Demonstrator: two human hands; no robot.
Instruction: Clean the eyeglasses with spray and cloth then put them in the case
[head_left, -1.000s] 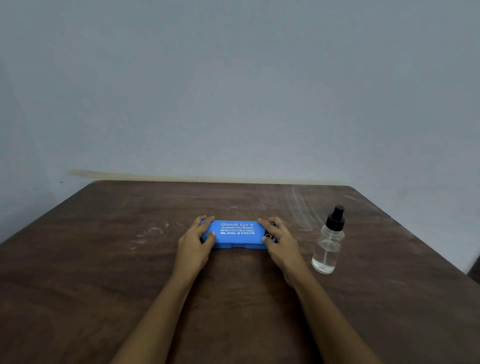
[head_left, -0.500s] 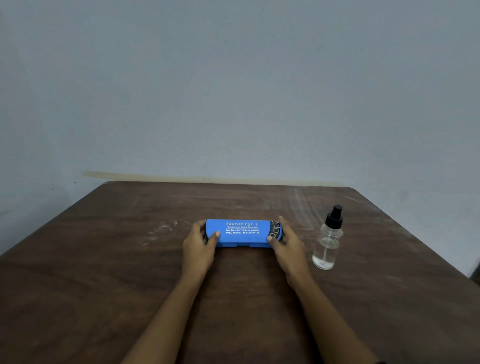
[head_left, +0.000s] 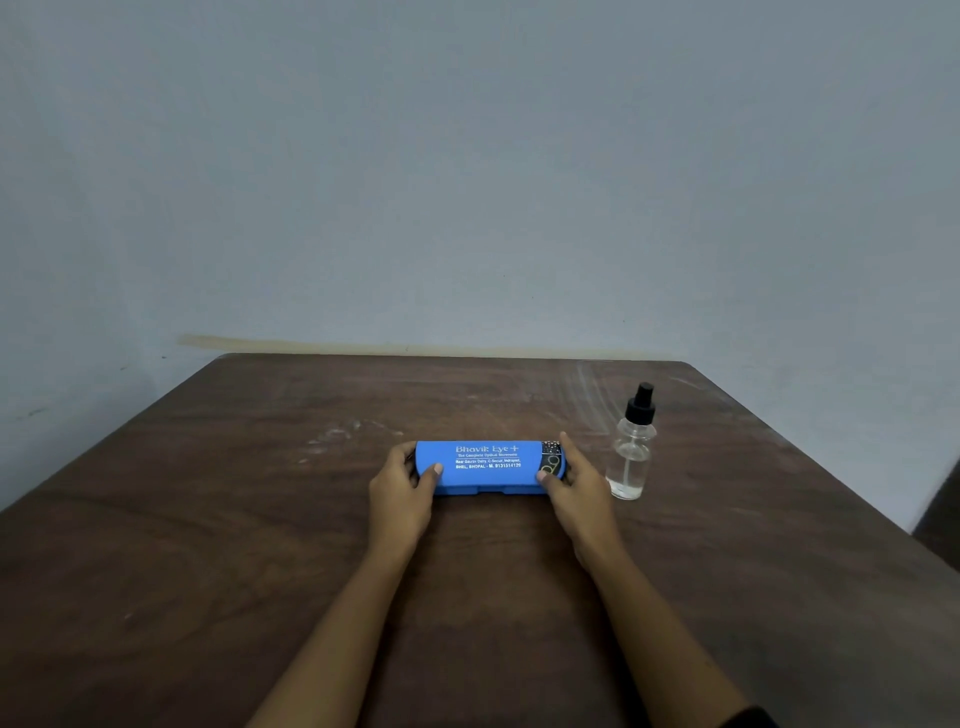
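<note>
A blue eyeglass case (head_left: 488, 466) with white lettering lies closed on the brown wooden table (head_left: 208, 545), near its middle. My left hand (head_left: 402, 491) grips the case's left end, thumb on the front face. My right hand (head_left: 574, 488) grips the right end the same way. A clear spray bottle (head_left: 631, 457) with a black pump top stands upright just right of my right hand, apart from it. No eyeglasses or cloth are in view.
The table's far edge meets a plain grey-blue wall (head_left: 467, 182). Pale scuff marks show on the table at the back right and left of the case. The table's right edge drops off near a dark object at far right.
The case has tilted up so its lettered face turns toward me. Both hands have shifted from lying on it to gripping its ends. The bottle has not moved.
</note>
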